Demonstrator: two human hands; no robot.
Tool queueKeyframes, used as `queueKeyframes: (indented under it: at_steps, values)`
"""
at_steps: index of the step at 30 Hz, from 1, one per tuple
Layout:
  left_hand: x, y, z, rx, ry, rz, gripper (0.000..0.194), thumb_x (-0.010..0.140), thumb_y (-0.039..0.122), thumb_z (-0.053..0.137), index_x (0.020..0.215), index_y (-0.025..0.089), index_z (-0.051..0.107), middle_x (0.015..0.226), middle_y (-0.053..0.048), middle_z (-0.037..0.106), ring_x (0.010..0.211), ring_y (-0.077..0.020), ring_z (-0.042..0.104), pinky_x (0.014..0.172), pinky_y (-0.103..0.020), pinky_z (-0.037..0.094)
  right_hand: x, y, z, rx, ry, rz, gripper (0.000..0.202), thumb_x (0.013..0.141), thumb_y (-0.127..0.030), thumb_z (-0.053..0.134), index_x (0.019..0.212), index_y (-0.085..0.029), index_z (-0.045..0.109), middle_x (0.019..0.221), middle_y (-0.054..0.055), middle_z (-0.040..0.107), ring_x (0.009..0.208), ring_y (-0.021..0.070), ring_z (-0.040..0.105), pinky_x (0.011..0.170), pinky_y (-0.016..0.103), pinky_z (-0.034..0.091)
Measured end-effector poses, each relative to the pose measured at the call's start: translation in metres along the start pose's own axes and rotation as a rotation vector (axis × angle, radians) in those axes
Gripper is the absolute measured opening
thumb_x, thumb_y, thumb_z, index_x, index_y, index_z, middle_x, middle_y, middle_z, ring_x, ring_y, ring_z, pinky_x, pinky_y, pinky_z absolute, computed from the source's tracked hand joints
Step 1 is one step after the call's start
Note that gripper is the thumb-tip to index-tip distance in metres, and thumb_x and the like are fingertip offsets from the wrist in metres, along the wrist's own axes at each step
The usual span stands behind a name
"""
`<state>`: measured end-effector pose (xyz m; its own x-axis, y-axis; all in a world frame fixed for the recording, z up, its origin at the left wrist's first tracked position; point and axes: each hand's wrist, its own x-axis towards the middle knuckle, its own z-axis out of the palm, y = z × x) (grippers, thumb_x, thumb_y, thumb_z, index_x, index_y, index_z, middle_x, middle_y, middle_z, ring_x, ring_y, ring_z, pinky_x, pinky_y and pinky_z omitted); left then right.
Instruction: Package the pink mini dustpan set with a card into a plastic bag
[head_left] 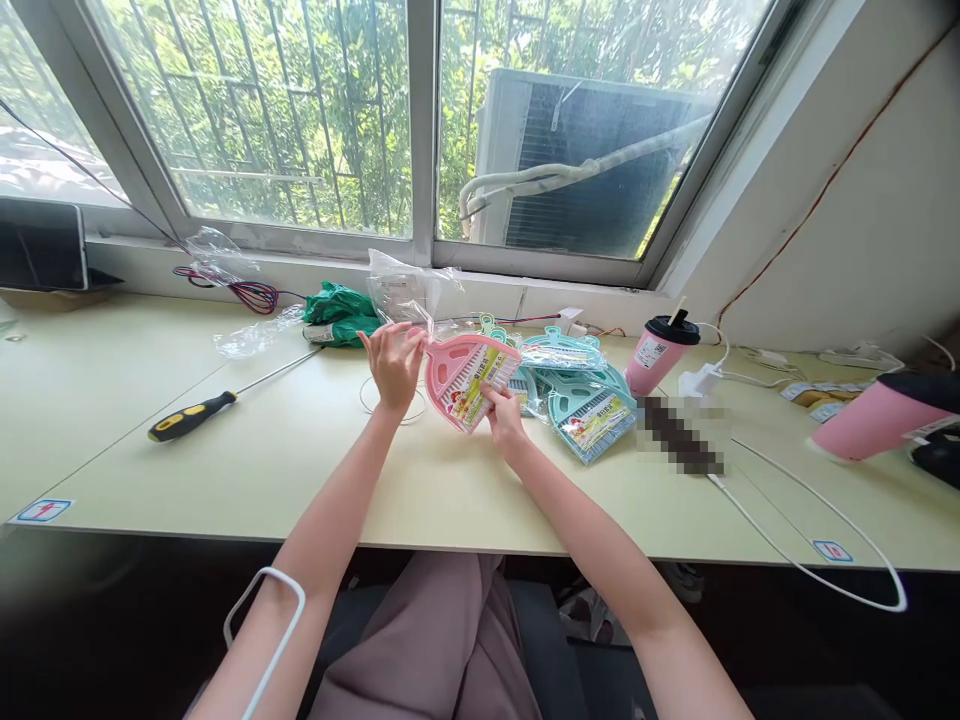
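Note:
A pink mini dustpan and brush set (463, 375), with a printed card on its front, is held up tilted over the table. My right hand (506, 420) grips its lower right edge, thumb on the card. At the handle end, my left hand (396, 368) has its fingers closed by the narrowed part of a clear plastic bag (405, 285), which spreads out above them. Just to the right lie several bagged teal dustpan and brush sets (592, 418), partly overlapping. A thin pale loop (367, 400) lies on the table beneath my left hand.
A yellow-and-black screwdriver (195, 415) lies left, near a green plastic bundle (341, 315). A pink lidded cup (660, 355) stands right of the sets, with a white cable (817, 580) looping over the table's front edge. Another pink cup (877, 420) is farther right.

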<state>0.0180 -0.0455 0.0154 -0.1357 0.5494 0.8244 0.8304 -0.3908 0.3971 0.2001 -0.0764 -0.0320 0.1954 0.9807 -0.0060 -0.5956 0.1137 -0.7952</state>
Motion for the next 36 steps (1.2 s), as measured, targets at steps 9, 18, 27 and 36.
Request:
queueKeyframes:
  at_steps: [9,18,27,36]
  values:
    - [0.001,0.017,-0.01,-0.049,0.103,-0.036,0.019,0.094,0.037,0.057,0.1,0.033,0.074,0.141,-0.006,0.051,0.145,-0.0315,0.031,0.117,-0.068,0.016,-0.011,-0.019,0.008,0.026,-0.053,-0.173,0.029,0.069,-0.035,0.076,0.095,-0.025,0.066,0.105,0.002,0.075,0.105,0.0201,0.068,0.086,0.032,0.057]
    - [-0.017,0.031,0.004,-0.065,0.02,0.199,0.022,0.095,0.037,0.054,0.093,0.031,0.075,0.131,-0.007,0.059,0.138,-0.0276,0.042,0.121,-0.062,0.016,0.002,-0.023,0.0,0.048,-0.048,-0.105,0.031,0.065,-0.031,0.079,0.092,-0.022,0.068,0.103,0.004,0.075,0.1,0.0226,0.07,0.082,0.035,0.06]
    - [-0.026,0.027,0.013,-0.116,-0.016,0.243,0.024,0.09,0.046,0.06,0.104,0.032,0.073,0.142,-0.009,0.049,0.147,-0.0334,0.031,0.122,-0.062,0.013,-0.002,-0.03,0.003,0.081,-0.065,-0.208,0.034,0.067,-0.036,0.078,0.097,-0.024,0.066,0.106,0.003,0.075,0.109,0.0217,0.068,0.089,0.035,0.058]
    - [0.006,0.011,0.015,-0.274,0.099,-0.253,0.059,0.101,0.056,0.014,0.143,0.03,0.045,0.144,-0.013,0.053,0.145,-0.0239,0.038,0.119,-0.054,0.028,0.002,-0.045,-0.003,0.086,-0.137,-0.213,0.033,0.068,-0.038,0.078,0.097,-0.024,0.068,0.109,0.003,0.075,0.109,0.0215,0.068,0.09,0.034,0.058]
